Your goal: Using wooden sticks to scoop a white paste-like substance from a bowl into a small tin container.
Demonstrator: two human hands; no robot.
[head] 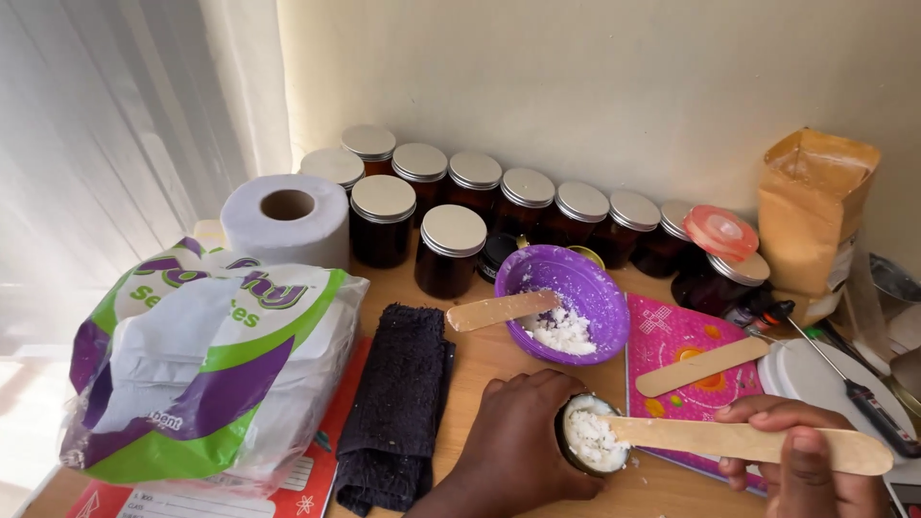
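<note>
My left hand (513, 446) grips a small dark jar (590, 434) packed with white crumbly stuff, resting on the wooden table (489, 355). My right hand (796, 451) holds a flat wooden stick (748, 441) whose tip lies in the jar's white contents. Just behind stands a purple bowl (566, 297) holding more of the white substance, with a second wooden stick (499, 310) leaning on its rim. A third wooden stick (700, 364) lies on a pink notebook (676, 336) to the right.
Several dark jars with silver lids (451, 245) line the wall. A toilet roll (288, 216) and a plastic pack of tissue (206, 364) sit at the left, beside a folded black cloth (398, 403). A brown paper bag (811, 206), probe thermometer (844, 379) and white scale (825, 384) stand right.
</note>
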